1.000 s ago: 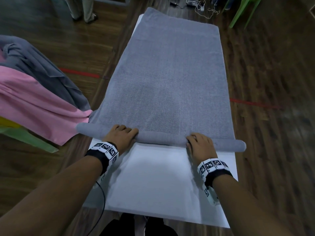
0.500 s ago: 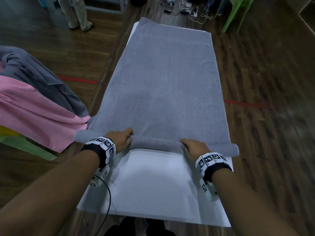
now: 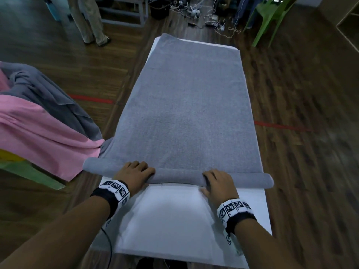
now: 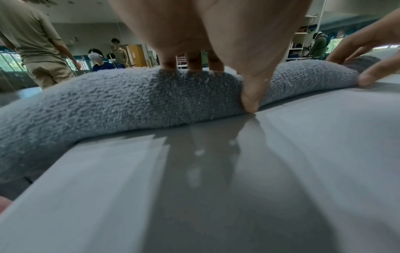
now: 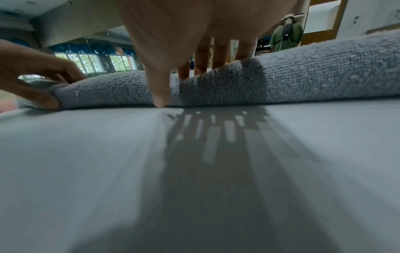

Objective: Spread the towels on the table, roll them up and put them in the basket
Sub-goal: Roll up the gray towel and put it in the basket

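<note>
No words, brand names or numbers are readable anywhere here. The only printed marks are the black-and-white square code patterns on the wristbands: one band on the left wrist [image 3: 114, 189] and one on the right wrist [image 3: 233, 207], each carrying a row of tag squares, with more small tags on the units hanging below them. They are patterns, not letters. The grey towel [image 3: 186, 105] bears no visible label or tag, and the white table [image 3: 174, 220] is blank too. In both wrist views the background room is too blurred for any sign to be made out.
</note>
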